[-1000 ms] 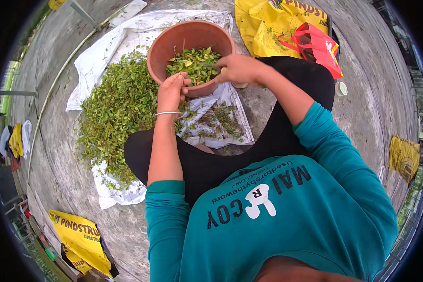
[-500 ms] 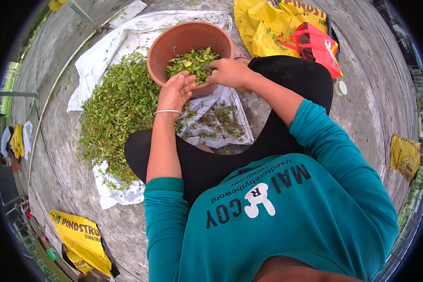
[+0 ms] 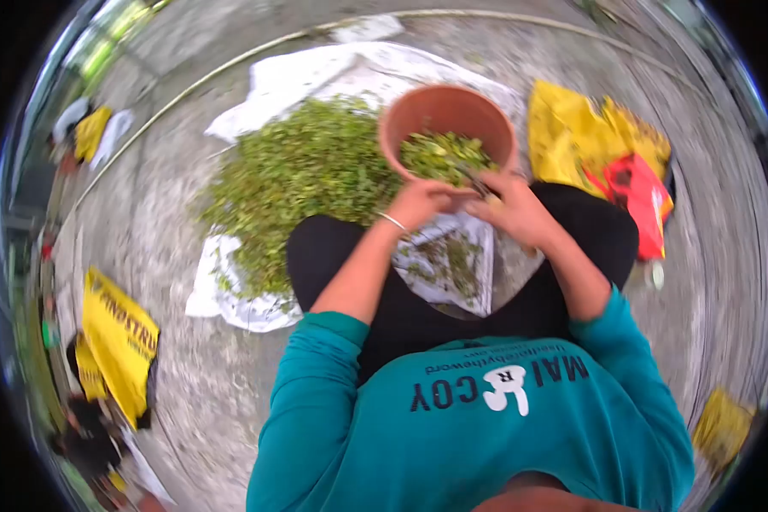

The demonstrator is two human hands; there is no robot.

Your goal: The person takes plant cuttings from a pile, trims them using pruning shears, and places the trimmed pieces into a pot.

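Brown tub (image 3: 452, 109) holds leaves (image 3: 437, 155), right hand (image 3: 515, 207) grasping dark tool (image 3: 477, 181), left hand's (image 3: 418, 203) grip unclear.

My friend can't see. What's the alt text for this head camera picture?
The right hand holds a dark tool beside the left hand, at the near side of a reddish-brown pot of green leaves. A big leafy heap lies on white sheeting.

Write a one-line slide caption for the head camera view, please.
Left hand and right hand at the rim of a pot of leaves, beside a leafy heap on white sheeting.
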